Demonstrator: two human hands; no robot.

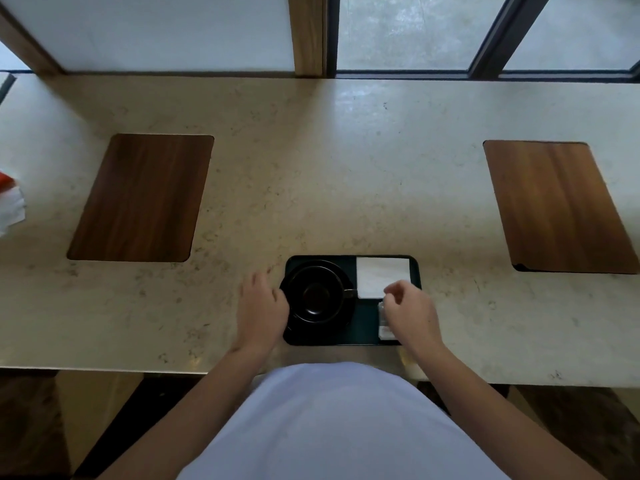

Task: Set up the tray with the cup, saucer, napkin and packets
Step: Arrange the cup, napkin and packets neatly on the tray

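The right hand (412, 311) hovered over the packets (383, 322), fingers curled; whether it pinched them could not be told. The left hand (261, 304) lay relaxed, touching the saucer (348, 311). The tray (363, 336) ran left to right near the counter (311, 168) edge. The cup (317, 294) sat on the saucer at the tray's left, handle pointing right toward the napkin (379, 273).
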